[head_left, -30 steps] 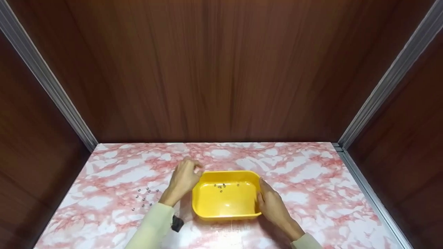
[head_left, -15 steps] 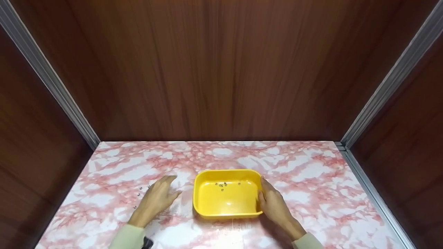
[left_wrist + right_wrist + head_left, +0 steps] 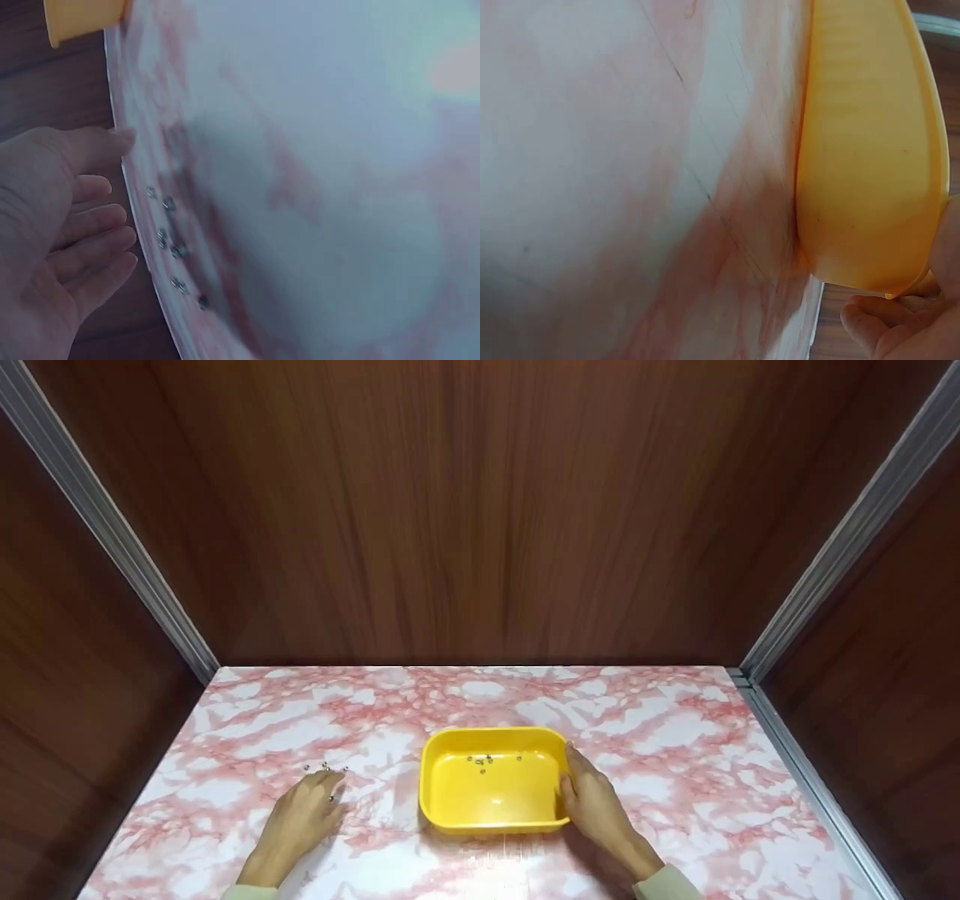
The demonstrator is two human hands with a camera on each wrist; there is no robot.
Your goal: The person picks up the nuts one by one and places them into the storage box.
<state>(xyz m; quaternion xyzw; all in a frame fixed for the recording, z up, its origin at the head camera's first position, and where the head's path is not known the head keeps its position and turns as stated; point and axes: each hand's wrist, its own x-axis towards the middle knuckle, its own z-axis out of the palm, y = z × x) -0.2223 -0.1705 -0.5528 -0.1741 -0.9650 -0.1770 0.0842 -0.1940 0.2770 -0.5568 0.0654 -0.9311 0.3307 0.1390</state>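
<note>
My left hand (image 3: 298,812) reaches low over the table at the left, with relaxed fingers, beside a loose group of small shiny nut-like metal pieces (image 3: 346,769). In the left wrist view, its thumb and fingers are spread apart near these metal pieces (image 3: 178,252), and nothing shows between them. Some of the pieces are hidden under the hand in the head view. A yellow rectangular plastic tray (image 3: 495,828) sits mid-table with several similar pieces (image 3: 482,771) on its floor, towards the far side. My right hand (image 3: 598,806) grips the tray's right wall, thumb inside and fingers outside.
The table (image 3: 660,735) has a pink-and-white marbled top. Brown wood-look panels (image 3: 480,510) stand behind it and on both sides, with grey metal profiles (image 3: 847,517) at the corners.
My left hand has moved from the tray's left rim leftwards and nearer, down to the loose metal pieces on the table. My right hand keeps its hold on the tray.
</note>
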